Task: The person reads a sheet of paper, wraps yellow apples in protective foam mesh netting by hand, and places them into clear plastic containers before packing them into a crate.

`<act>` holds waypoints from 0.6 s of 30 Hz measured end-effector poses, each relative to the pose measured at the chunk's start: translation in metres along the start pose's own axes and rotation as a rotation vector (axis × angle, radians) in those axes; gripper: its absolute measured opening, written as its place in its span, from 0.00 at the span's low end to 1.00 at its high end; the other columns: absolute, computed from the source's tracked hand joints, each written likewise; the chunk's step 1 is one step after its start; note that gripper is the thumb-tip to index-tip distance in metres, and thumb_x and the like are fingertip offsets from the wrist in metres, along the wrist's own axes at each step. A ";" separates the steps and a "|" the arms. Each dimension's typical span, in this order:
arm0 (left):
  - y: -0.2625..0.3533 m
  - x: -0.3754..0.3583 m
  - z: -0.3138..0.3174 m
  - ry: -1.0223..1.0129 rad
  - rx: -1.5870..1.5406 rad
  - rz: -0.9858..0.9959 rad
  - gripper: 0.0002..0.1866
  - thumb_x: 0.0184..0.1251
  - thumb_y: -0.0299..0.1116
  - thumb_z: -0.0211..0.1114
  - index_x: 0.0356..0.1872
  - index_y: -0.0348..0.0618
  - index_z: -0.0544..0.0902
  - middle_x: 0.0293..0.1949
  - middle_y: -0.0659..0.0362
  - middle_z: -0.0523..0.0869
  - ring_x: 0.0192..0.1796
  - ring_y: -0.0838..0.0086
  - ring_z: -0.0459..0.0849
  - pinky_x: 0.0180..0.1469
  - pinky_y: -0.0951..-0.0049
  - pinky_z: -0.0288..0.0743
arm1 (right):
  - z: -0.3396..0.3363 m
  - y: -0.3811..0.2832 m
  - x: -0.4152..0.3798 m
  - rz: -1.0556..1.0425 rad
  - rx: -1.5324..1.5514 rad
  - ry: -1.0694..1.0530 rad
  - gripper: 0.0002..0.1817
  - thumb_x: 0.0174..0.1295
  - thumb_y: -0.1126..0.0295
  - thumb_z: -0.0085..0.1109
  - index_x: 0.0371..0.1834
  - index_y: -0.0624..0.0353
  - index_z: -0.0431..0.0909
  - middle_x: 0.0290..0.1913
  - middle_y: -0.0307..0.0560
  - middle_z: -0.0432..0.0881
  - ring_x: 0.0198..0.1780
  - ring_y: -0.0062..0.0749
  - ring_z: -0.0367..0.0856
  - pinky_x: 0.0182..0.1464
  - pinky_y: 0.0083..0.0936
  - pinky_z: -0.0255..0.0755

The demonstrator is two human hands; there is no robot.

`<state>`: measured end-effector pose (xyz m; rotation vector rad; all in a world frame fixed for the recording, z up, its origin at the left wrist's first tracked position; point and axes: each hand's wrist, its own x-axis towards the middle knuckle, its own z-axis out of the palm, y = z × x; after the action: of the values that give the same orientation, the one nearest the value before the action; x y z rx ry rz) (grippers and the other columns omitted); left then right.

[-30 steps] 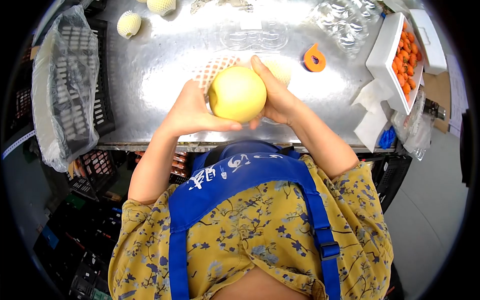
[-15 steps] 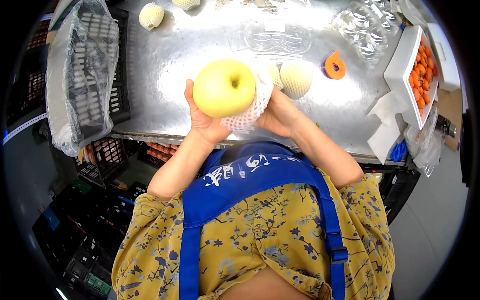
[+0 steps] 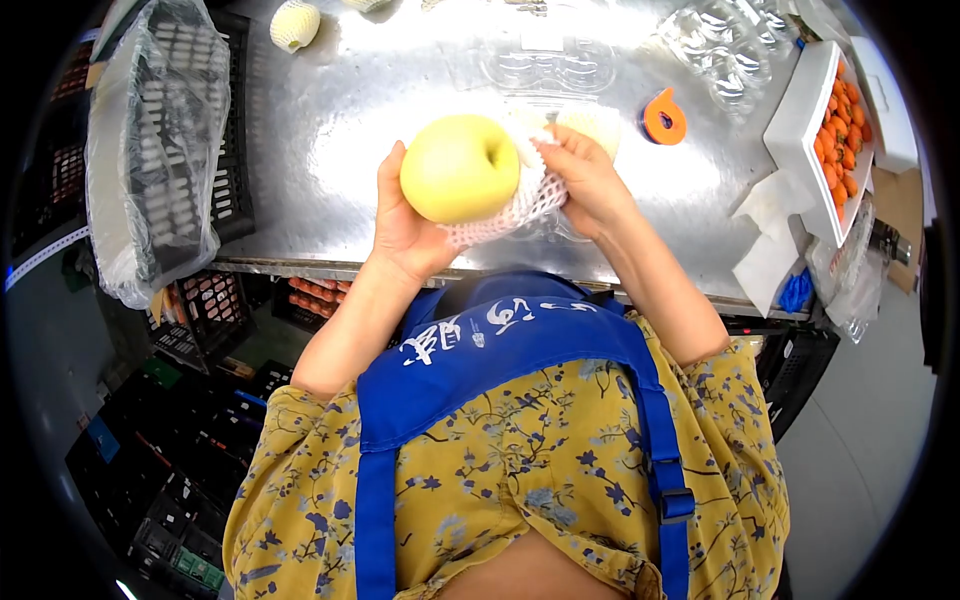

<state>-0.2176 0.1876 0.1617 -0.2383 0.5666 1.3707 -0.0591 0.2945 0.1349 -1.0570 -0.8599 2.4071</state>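
A large yellow apple (image 3: 455,170) rests in my left hand (image 3: 408,232), its stem hollow turned toward the right. That hand curls around the apple's left side and underside, thumb up. White foam netting (image 3: 522,207) covers the apple's right and lower side, leaving the rest bare. My right hand (image 3: 592,183) pinches the netting's edge between thumb and fingers. Just behind my right hand is a pale netted fruit (image 3: 606,128), partly hidden. Beyond it lies a clear plastic clamshell (image 3: 548,68) on the metal table (image 3: 320,160).
An orange tape dispenser (image 3: 664,117) lies to the right. A white box (image 3: 790,135) of small orange fruits (image 3: 840,140) stands at the right edge, near white paper (image 3: 765,235). More clear packaging (image 3: 720,55) sits behind. A plastic-lined black crate (image 3: 165,150) is on the left; another netted fruit (image 3: 295,26) lies farther back.
My right hand has shifted up and right, pulling the netting's edge outward from the apple. The apple has moved slightly right and turned, its stem hollow now facing more rightward.
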 end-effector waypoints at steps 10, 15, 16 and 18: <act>-0.029 -0.001 -0.023 0.281 1.177 0.682 0.40 0.44 0.30 0.76 0.57 0.40 0.60 0.47 0.51 0.75 0.49 0.69 0.77 0.50 0.71 0.75 | 0.021 0.014 -0.058 -0.467 -0.617 -0.111 0.12 0.54 0.74 0.61 0.41 0.60 0.72 0.29 0.38 0.74 0.29 0.20 0.73 0.32 0.21 0.69; -0.049 -0.013 -0.032 0.242 1.122 0.612 0.41 0.44 0.29 0.75 0.58 0.42 0.59 0.50 0.49 0.72 0.55 0.66 0.73 0.54 0.69 0.73 | -0.003 0.045 -0.067 -0.220 -0.468 0.051 0.37 0.48 0.65 0.69 0.62 0.58 0.61 0.50 0.52 0.74 0.52 0.33 0.75 0.50 0.29 0.70; -0.055 -0.017 -0.033 0.220 1.147 0.622 0.41 0.44 0.29 0.75 0.59 0.42 0.59 0.51 0.49 0.71 0.56 0.66 0.72 0.55 0.68 0.72 | -0.003 0.050 -0.067 -0.217 -0.478 0.103 0.42 0.47 0.64 0.71 0.65 0.58 0.58 0.54 0.55 0.73 0.57 0.36 0.73 0.54 0.31 0.69; -0.055 -0.026 -0.030 0.120 1.020 0.417 0.39 0.49 0.31 0.72 0.61 0.43 0.57 0.56 0.49 0.67 0.60 0.64 0.68 0.58 0.66 0.69 | -0.005 0.054 -0.065 -0.265 -0.683 0.039 0.54 0.43 0.62 0.73 0.70 0.62 0.46 0.64 0.63 0.63 0.66 0.44 0.64 0.64 0.36 0.60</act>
<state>-0.1738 0.1404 0.1407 0.6600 1.3897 1.2944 -0.0180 0.2210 0.1305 -1.1092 -1.7533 1.8942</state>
